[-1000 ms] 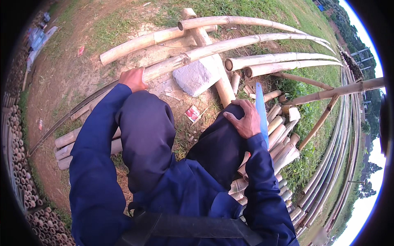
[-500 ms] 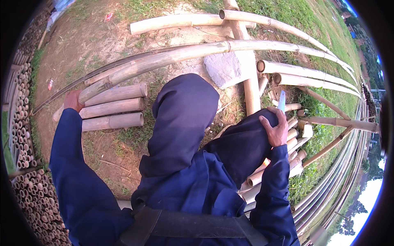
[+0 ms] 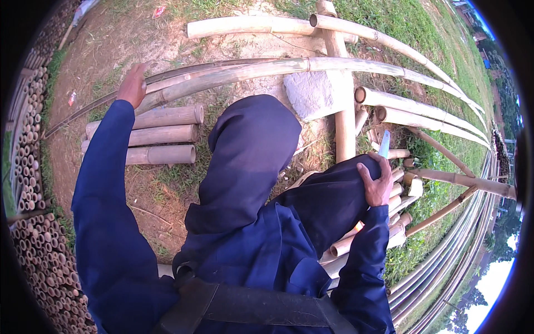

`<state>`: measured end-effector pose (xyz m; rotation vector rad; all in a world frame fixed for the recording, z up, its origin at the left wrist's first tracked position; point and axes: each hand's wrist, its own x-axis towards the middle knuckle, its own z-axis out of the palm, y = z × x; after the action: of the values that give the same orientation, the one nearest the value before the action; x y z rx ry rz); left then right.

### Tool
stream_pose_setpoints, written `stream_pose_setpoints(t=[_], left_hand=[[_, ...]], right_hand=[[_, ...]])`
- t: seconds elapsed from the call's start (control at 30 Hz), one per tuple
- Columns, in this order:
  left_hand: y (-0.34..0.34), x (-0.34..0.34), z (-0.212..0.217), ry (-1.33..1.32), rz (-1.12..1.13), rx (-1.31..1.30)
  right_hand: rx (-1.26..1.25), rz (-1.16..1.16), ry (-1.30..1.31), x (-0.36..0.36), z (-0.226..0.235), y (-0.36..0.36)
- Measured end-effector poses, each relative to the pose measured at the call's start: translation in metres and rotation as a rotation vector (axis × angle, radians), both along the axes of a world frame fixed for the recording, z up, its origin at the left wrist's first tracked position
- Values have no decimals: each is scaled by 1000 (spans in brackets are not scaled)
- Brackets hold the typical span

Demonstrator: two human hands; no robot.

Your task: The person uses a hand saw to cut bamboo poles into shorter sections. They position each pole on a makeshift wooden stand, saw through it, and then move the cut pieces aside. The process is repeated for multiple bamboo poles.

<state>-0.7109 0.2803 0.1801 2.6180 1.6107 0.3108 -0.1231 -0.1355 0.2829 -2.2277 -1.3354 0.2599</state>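
A long bamboo pole crosses in front of me, its near-left end beside my left wrist. My left hand is at that end, fingers stretched out past it and not wrapped around it; whether the palm touches the pole I cannot tell. On my raised right knee rests my right hand, closed, with a pale blue saw blade sticking up beyond its fingers. The saw's handle is hidden by the hand. Below the pole's left end lie several cut bamboo pieces side by side.
A whitish stone block sits under the pole, next to an upright-running bamboo support. More long poles extend to the right. Short offcuts lie by my right knee. Stacked bamboo fills the left edge.
My left hand has moved up and right, off from around the pole's end, with its fingers now extended. The pole's left end has shifted up and right. My right hand stays on the knee.
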Motion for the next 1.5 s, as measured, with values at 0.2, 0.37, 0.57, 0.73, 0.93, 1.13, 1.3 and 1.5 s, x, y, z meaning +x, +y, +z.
stream_pose_setpoints(t=[0.2, 0.37, 0.57, 0.73, 0.93, 1.13, 1.3, 1.5], left_hand=[[-13, 250, 20, -15, -202, -171], [6, 363, -29, 51, -341, -175], [4, 406, -21, 171, -287, -404], [5, 417, -42, 62, -239, -569], [-26, 411, -29, 67, -250, -358], [-57, 390, -9, 42, -290, -323], [-53, 338, -9, 58, -314, -305], [-41, 201, -16, 142, -197, -210]], right_hand=[[-11, -12, -29, -7, 4, 3], [1, -63, -23, -8, 7, 0], [41, -103, -14, 5, 3, -16], [20, -109, -39, 17, 6, -25], [10, -96, -20, 15, 8, -6], [-30, -23, -16, -6, 0, 22], [9, 20, -24, -3, -1, 17], [15, 17, 40, 6, -9, 5]])
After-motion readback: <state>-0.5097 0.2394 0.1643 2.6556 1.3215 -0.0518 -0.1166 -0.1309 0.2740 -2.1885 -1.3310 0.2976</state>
